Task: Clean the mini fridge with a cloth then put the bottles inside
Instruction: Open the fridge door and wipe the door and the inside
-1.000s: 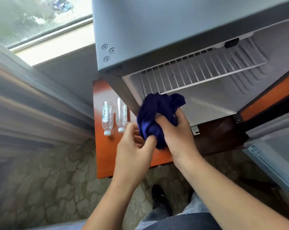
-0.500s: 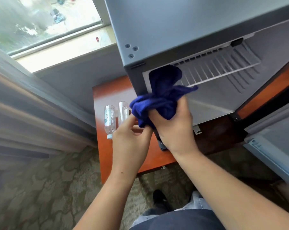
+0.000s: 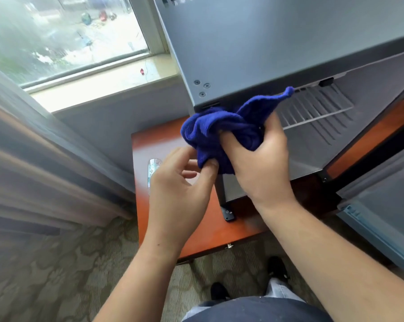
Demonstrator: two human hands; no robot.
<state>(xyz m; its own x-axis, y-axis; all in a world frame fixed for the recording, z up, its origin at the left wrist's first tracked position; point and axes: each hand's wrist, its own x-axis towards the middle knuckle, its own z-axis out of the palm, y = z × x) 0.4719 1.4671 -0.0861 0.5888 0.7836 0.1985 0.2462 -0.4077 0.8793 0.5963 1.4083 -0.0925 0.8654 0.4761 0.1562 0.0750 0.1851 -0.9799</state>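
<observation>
While bunched in the right grip (image 3: 259, 163) and pinched by the left grip (image 3: 180, 187), a fuzzy deep-blue cloth (image 3: 219, 129).

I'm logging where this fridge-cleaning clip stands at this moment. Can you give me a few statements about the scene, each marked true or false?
1. The right hand grips the blue cloth. True.
2. The fridge door is closed. False: it stands open, and the wire shelf inside shows.
3. A bottle stands on the wire shelf. False: the only bottle in view lies on the wooden table beside the fridge, partly hidden behind the left hand.
4. The left hand pinches the cloth's lower edge. True.
</observation>
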